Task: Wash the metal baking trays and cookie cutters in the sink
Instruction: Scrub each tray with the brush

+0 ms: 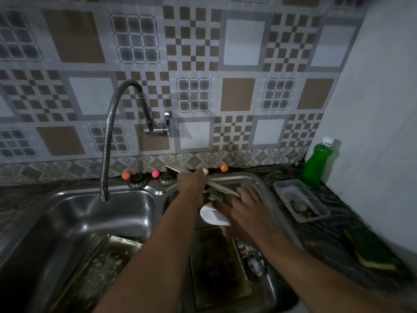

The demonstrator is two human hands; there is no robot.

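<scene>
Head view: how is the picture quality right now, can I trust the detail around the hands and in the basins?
Head view: dim overall, with wide-angle bending at the edges; the left hand and right hand are motion-blurred, so what they hold is unclear; glare streaks the left basin; the tray in the right basin sits in deep shadow.

Both forearms are bare to the frame's edge; left hand (191, 182) and right hand (244, 212) wear nothing.
</scene>
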